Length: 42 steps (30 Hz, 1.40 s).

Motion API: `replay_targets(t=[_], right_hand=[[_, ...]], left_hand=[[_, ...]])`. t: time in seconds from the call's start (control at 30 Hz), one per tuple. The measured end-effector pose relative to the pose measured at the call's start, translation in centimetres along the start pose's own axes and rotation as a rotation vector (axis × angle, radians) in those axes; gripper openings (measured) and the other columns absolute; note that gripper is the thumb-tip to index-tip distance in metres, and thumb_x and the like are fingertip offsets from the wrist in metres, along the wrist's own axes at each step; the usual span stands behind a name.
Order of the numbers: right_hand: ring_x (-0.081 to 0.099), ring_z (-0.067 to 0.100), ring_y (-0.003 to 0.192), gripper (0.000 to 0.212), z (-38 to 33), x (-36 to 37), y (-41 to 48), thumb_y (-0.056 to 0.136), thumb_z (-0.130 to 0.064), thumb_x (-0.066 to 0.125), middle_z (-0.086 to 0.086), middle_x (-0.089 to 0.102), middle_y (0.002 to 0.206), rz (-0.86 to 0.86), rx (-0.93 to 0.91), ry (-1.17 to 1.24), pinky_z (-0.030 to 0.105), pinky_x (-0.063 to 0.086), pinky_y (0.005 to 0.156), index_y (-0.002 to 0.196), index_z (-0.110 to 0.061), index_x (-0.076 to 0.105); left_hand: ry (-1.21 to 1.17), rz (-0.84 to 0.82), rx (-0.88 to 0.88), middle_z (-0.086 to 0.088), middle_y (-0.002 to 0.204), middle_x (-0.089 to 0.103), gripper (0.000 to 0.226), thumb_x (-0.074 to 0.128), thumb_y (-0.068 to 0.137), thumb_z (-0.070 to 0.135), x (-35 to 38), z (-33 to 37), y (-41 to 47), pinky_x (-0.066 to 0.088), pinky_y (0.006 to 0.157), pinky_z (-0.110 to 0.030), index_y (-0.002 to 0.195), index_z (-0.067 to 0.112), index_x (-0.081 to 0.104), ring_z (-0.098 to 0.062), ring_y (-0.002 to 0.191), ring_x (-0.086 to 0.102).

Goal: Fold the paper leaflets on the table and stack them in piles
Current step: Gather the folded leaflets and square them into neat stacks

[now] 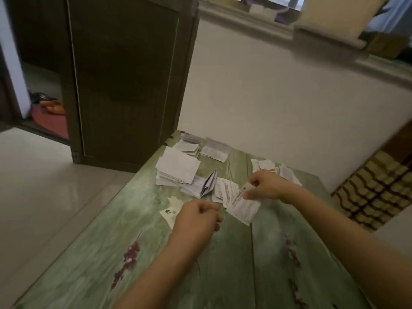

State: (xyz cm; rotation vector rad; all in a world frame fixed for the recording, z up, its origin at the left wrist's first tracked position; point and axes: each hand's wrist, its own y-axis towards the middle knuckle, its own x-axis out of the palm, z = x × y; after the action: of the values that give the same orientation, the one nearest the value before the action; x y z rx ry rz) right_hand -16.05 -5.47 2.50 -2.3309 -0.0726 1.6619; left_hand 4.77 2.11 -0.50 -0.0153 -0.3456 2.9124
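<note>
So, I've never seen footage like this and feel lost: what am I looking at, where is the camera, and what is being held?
There is no machine here: these are a person's two bare hands, filmed by one wide-angle camera worn on the head and looking down. They work over a green table. White piles of leaflets lie toward its far edge. The right hand pinches a printed leaflet. The left hand, fingers curled, is over a small paper; whether it holds that paper is unclear.
</note>
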Motion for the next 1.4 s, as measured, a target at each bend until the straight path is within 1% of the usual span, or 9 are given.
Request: replay_targets(t=[0.23, 0.4, 0.5, 0.63, 0.8, 0.97, 1.17, 1.27, 1.4], right_hand=[[0.047, 0.006, 0.062, 0.028, -2.5, 2.9, 3.3, 0.08, -0.02, 0.072, -0.005, 0.049, 0.071, -0.045, -0.03, -0.117, 0.018, 0.037, 0.052, 0.07, -0.021, 0.045], [0.042, 0.006, 0.065, 0.028, -0.7, 2.4, 1.7, 0.078, -0.012, 0.071, -0.006, 0.046, 0.074, 0.103, 0.013, -0.116, 0.018, 0.035, 0.055, 0.074, -0.022, 0.046], [0.05, 0.011, 0.075, 0.036, -0.3, 0.6, -0.5, 0.074, -0.011, 0.076, -0.004, 0.052, 0.081, 0.059, 0.043, -0.038, 0.025, 0.043, 0.068, 0.091, -0.021, 0.045], [0.062, 0.016, 0.074, 0.041, -3.6, -1.6, -4.3, 0.067, -0.01, 0.082, 0.002, 0.065, 0.078, -0.238, -0.127, 0.119, 0.04, 0.055, 0.081, 0.098, -0.019, 0.058], [0.066, 0.009, 0.074, 0.019, -8.2, -1.4, -6.8, 0.075, -0.015, 0.075, -0.001, 0.071, 0.077, -0.355, -0.334, 0.321, 0.023, 0.051, 0.069, 0.09, -0.017, 0.064], [0.05, 0.014, 0.057, 0.022, -5.1, 1.2, -0.5, 0.089, -0.014, 0.062, 0.007, 0.055, 0.072, 0.259, 0.107, 0.442, 0.024, 0.041, 0.054, 0.07, -0.011, 0.053], [0.056, 0.026, 0.099, 0.064, -5.3, 6.0, 2.8, 0.081, -0.054, 0.063, 0.011, 0.056, 0.108, 0.064, 0.404, 0.063, 0.032, 0.047, 0.084, 0.121, -0.005, 0.052], [0.057, 0.026, 0.106, 0.055, -6.0, 6.1, 3.6, 0.084, -0.044, 0.064, 0.01, 0.057, 0.109, 0.054, 0.361, 0.071, 0.03, 0.047, 0.091, 0.122, -0.005, 0.054], [0.06, 0.032, 0.1, 0.03, -4.3, 6.8, 3.5, 0.093, -0.018, 0.05, 0.016, 0.062, 0.115, 0.263, 0.473, 0.407, 0.035, 0.048, 0.082, 0.114, 0.001, 0.058]], left_hand=[[-0.02, -0.027, -0.02, -0.002, 0.081, 0.066, 0.02, 0.042, 0.093, 0.005, -0.5, -0.4, -0.8, 0.042, 0.054, -0.017, 0.085, 0.016, 0.057, -0.012, 0.068, 0.058], [0.03, -0.034, 0.003, -0.004, 0.093, 0.067, 0.019, 0.047, 0.09, 0.011, -0.9, -0.5, -0.8, 0.045, 0.064, -0.025, 0.079, 0.023, 0.057, -0.017, 0.079, 0.062], [0.122, -0.046, 0.062, 0.004, 0.097, 0.062, 0.011, 0.051, 0.092, 0.021, -1.2, -0.5, -0.9, 0.05, 0.076, -0.028, 0.1, 0.023, 0.057, -0.015, 0.091, 0.062], [0.266, -0.102, 0.169, 0.004, 0.134, 0.047, 0.066, 0.068, 0.081, 0.038, -1.1, -0.7, -0.9, 0.041, 0.097, -0.025, 0.138, 0.023, 0.036, -0.014, 0.121, 0.048], [0.042, -0.187, 0.093, -0.005, 0.092, 0.066, 0.006, 0.064, 0.085, 0.016, -0.7, -1.0, -1.2, 0.052, 0.078, -0.033, 0.085, 0.021, 0.062, -0.019, 0.084, 0.063], [-0.14, 0.093, -0.104, -0.008, 0.099, 0.065, 0.012, 0.048, 0.092, 0.008, -0.9, -1.6, -1.1, 0.054, 0.083, -0.037, 0.098, 0.014, 0.056, -0.027, 0.093, 0.064], [-0.234, 0.129, -0.133, 0.0, 0.077, 0.064, 0.015, 0.054, 0.091, 0.004, -2.7, -1.1, -1.3, 0.053, 0.064, -0.023, 0.08, 0.013, 0.059, -0.017, 0.075, 0.063], [-0.303, 0.165, -0.097, 0.002, 0.073, 0.064, 0.009, 0.059, 0.09, 0.007, -3.1, -1.0, -1.3, 0.047, 0.046, -0.015, 0.086, 0.012, 0.065, -0.009, 0.066, 0.062], [-0.373, 0.227, -0.075, 0.001, 0.076, 0.066, 0.009, 0.059, 0.091, 0.009, -3.1, -1.0, -1.2, 0.044, 0.047, -0.019, 0.092, 0.006, 0.067, -0.013, 0.068, 0.062]])
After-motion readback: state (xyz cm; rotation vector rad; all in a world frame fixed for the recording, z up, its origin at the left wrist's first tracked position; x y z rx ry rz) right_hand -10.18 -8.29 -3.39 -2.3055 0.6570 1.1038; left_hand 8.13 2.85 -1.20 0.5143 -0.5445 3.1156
